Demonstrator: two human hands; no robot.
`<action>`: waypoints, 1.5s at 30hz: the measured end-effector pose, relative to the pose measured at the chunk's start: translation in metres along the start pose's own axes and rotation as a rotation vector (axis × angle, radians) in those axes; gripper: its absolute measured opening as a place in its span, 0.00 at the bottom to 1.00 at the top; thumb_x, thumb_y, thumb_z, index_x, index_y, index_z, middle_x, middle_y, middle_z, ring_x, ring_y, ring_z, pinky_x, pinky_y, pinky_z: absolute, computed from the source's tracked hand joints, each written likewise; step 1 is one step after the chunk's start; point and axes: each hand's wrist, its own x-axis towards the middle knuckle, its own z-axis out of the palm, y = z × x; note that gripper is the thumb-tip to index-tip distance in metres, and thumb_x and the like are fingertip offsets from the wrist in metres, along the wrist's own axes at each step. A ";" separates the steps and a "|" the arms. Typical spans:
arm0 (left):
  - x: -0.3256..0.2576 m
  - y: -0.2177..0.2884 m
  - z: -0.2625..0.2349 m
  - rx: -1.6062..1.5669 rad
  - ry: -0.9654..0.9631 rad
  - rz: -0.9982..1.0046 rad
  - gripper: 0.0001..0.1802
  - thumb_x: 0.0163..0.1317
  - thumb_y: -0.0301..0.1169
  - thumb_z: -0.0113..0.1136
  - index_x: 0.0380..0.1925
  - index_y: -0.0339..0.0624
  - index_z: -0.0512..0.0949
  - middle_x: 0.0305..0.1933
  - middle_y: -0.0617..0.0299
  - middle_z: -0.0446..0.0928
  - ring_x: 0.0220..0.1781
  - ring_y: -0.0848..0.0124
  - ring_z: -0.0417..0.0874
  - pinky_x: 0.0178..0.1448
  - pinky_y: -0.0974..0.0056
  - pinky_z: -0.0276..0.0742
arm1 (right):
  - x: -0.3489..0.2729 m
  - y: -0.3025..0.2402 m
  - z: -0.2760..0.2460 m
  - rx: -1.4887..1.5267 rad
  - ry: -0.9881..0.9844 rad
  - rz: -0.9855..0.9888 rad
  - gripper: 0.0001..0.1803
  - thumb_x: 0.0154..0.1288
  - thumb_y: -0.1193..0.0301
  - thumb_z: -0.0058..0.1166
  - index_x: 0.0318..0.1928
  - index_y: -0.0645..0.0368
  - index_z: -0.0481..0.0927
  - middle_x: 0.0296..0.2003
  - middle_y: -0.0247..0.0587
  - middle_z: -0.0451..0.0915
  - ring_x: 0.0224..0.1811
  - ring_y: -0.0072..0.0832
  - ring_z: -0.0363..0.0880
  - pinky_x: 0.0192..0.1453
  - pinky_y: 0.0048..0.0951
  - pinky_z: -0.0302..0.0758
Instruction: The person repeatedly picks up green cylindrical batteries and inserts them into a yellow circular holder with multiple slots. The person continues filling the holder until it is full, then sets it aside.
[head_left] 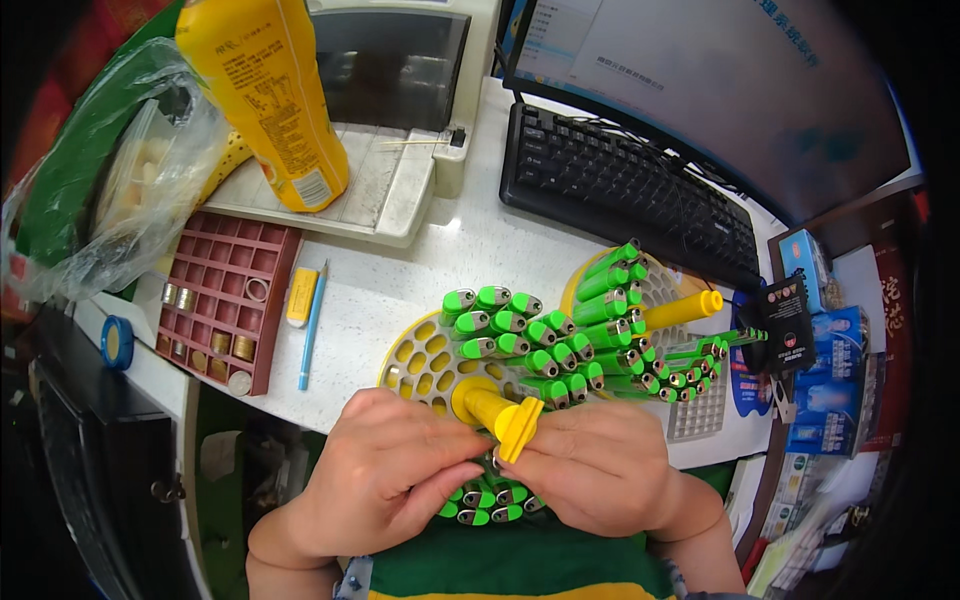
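Observation:
Green lighters (520, 340) with metal tops stand packed in the holes of a round grey rack (410, 365) with a yellow rim. A yellow post with a flat grip (505, 420) rises from its middle. My left hand (395, 470) is closed just left of the post, thumb and forefinger together. From the other side my right hand (595, 465) is closed too, its fingertips close by the yellow grip. A lighter top shows between the two hands, but what the fingers pinch is hidden. More lighters (490, 500) stand below my fingers, near my body.
A second round rack (655, 285) holding green lighters and a yellow post stands at the right. Behind it lie a black keyboard (630, 180) and a monitor (720, 80). Leftward are a yellow bottle (265, 110), coin tray (225, 290), eraser (301, 297) and blue pencil (313, 330).

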 end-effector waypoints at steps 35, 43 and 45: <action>-0.006 0.007 0.011 0.034 -0.041 0.034 0.13 0.45 0.35 0.73 0.32 0.46 0.85 0.31 0.67 0.83 0.34 0.69 0.81 0.44 0.65 0.66 | -0.017 -0.001 0.003 0.062 -0.013 -0.084 0.09 0.55 0.75 0.60 0.37 0.66 0.82 0.37 0.46 0.82 0.40 0.35 0.83 0.37 0.30 0.81; -0.005 0.004 0.011 0.064 0.007 0.051 0.13 0.45 0.33 0.73 0.32 0.44 0.85 0.30 0.65 0.82 0.33 0.69 0.81 0.43 0.65 0.66 | -0.014 0.003 0.004 0.043 -0.004 -0.128 0.10 0.56 0.75 0.60 0.38 0.66 0.81 0.39 0.49 0.82 0.42 0.36 0.83 0.39 0.32 0.81; -0.004 0.005 0.012 0.055 0.007 0.058 0.12 0.45 0.32 0.73 0.32 0.44 0.85 0.30 0.64 0.82 0.33 0.69 0.81 0.43 0.65 0.66 | -0.014 0.004 -0.001 0.031 -0.024 -0.147 0.10 0.56 0.75 0.59 0.39 0.67 0.81 0.38 0.49 0.82 0.42 0.37 0.83 0.40 0.32 0.81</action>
